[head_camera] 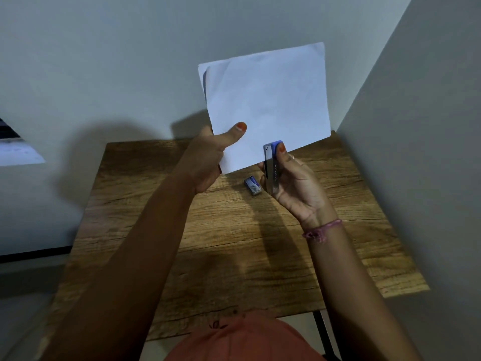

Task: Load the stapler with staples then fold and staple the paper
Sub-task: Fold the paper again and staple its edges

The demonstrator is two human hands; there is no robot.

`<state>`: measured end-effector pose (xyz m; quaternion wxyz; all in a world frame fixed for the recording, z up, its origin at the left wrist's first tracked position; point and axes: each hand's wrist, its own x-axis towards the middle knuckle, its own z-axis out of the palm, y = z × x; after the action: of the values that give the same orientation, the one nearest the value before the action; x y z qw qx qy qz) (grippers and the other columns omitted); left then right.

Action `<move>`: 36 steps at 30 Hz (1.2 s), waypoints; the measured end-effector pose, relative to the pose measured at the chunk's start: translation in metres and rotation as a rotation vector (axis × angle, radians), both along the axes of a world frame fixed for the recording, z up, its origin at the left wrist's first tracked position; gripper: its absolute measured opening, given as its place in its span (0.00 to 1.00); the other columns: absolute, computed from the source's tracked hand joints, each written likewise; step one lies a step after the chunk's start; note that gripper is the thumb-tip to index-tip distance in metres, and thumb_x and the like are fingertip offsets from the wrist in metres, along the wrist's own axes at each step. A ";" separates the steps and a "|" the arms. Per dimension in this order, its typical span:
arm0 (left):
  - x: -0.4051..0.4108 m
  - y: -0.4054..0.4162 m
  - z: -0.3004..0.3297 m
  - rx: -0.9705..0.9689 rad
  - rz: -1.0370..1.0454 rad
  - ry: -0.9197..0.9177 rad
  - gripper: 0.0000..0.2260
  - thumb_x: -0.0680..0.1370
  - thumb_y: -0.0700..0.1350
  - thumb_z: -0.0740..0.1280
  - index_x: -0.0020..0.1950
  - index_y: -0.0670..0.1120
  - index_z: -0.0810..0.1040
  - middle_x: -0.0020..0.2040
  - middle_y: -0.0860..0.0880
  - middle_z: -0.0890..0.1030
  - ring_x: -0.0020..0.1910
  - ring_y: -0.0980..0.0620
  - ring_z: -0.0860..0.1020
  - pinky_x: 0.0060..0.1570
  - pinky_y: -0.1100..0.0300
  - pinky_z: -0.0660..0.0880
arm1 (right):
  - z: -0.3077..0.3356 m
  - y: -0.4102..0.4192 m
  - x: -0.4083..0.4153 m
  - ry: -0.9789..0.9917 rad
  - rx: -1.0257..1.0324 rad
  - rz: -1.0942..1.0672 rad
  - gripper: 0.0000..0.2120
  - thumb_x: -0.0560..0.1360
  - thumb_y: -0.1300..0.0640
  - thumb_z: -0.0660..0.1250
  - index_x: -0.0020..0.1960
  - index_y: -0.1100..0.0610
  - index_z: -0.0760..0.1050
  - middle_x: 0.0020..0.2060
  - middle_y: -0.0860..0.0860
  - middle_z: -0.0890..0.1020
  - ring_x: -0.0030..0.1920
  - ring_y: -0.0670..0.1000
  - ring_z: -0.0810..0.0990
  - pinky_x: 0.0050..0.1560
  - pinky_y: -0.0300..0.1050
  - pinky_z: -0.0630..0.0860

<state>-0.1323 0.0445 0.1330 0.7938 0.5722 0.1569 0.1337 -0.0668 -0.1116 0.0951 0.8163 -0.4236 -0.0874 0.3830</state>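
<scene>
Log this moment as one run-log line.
left hand: holds folded white paper | right hand: grips blue-and-silver stapler on paper's lower edge | small staple box: on wooden table

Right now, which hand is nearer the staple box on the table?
Right. The right hand, gripping the stapler, is just beside the staple box, on its right. The left hand, holding the folded paper, is farther off to the box's left.

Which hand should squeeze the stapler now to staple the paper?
The right hand. It already grips the stapler, whose head sits over the bottom edge of the folded paper. The left hand is busy pinching the paper up above the table.
</scene>
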 end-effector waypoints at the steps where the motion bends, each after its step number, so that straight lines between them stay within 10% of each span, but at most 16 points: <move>1: 0.000 0.000 0.001 0.005 0.002 0.000 0.17 0.78 0.42 0.66 0.67 0.44 0.72 0.60 0.48 0.81 0.57 0.48 0.80 0.52 0.54 0.79 | 0.000 0.000 0.000 0.000 -0.004 -0.006 0.17 0.60 0.50 0.75 0.44 0.59 0.77 0.38 0.53 0.80 0.39 0.49 0.78 0.37 0.41 0.79; 9: 0.000 0.003 0.000 0.081 -0.092 -0.079 0.15 0.74 0.48 0.71 0.59 0.49 0.77 0.56 0.51 0.84 0.55 0.50 0.81 0.52 0.53 0.79 | 0.000 0.003 -0.001 0.006 -0.020 -0.052 0.10 0.65 0.53 0.71 0.41 0.58 0.75 0.38 0.54 0.77 0.40 0.50 0.74 0.33 0.40 0.78; 14: -0.010 0.000 -0.030 0.056 -0.271 -0.234 0.41 0.56 0.60 0.80 0.64 0.48 0.71 0.61 0.51 0.79 0.65 0.48 0.75 0.59 0.56 0.75 | 0.003 0.003 -0.004 -0.014 0.016 -0.067 0.06 0.68 0.54 0.69 0.38 0.56 0.79 0.36 0.52 0.81 0.39 0.49 0.77 0.33 0.40 0.77; 21: 0.000 -0.055 -0.056 0.032 0.055 -0.346 0.18 0.61 0.55 0.79 0.50 0.61 0.82 0.48 0.58 0.85 0.51 0.59 0.82 0.47 0.66 0.77 | 0.001 0.012 -0.009 0.007 0.045 -0.074 0.17 0.65 0.56 0.71 0.49 0.59 0.70 0.45 0.58 0.73 0.43 0.53 0.70 0.41 0.43 0.65; 36: 0.009 -0.078 -0.047 -0.105 0.266 -0.395 0.13 0.69 0.38 0.76 0.49 0.51 0.83 0.48 0.52 0.85 0.51 0.53 0.83 0.47 0.63 0.77 | 0.000 0.011 -0.019 0.030 0.041 -0.165 0.09 0.65 0.56 0.71 0.43 0.57 0.75 0.41 0.55 0.76 0.42 0.51 0.75 0.41 0.42 0.70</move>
<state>-0.1230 -0.0330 0.0858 0.8132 0.4670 0.0795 0.3380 -0.0855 -0.1009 0.0953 0.8549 -0.4065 -0.0476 0.3187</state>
